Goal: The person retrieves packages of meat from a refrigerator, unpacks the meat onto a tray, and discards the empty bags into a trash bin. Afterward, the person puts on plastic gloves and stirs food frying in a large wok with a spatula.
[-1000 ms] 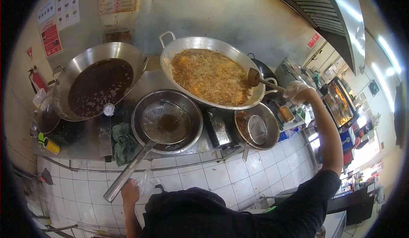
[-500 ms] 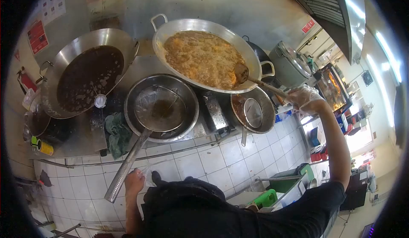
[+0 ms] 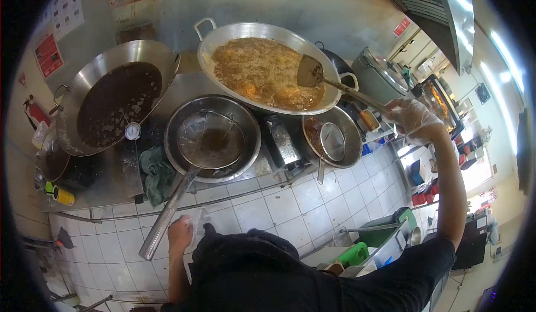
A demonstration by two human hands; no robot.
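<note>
My right hand (image 3: 414, 119), in a clear plastic glove, is closed round the wooden handle of a long-handled spatula (image 3: 310, 72). The spatula's broad brown blade is over the right side of a large two-handled wok (image 3: 267, 31) full of bubbling oil. Orange-brown fried pieces (image 3: 296, 95) show at the oil's near edge. Low at the left, my bare left hand (image 3: 180, 235) is closed, with thin clear plastic (image 3: 197, 222) at its fingers. Close beside it slants the handle of a large strainer (image 3: 170, 216), whose mesh lies in a steel bowl (image 3: 254, 150).
A second wok (image 3: 67, 127) of dark liquid, with a dial thermometer (image 3: 132, 131), stands at left. A green cloth (image 3: 156, 175) hangs at the counter edge. Right of the bowl is a pan (image 3: 353, 155) with a small strainer (image 3: 333, 142). A lidded pot (image 3: 379, 72) stands behind.
The spatula's blade has risen from the wok's right edge and moved slightly left, its face now turned broadly to view. My right hand has shifted a little right; my left hand stays low.
</note>
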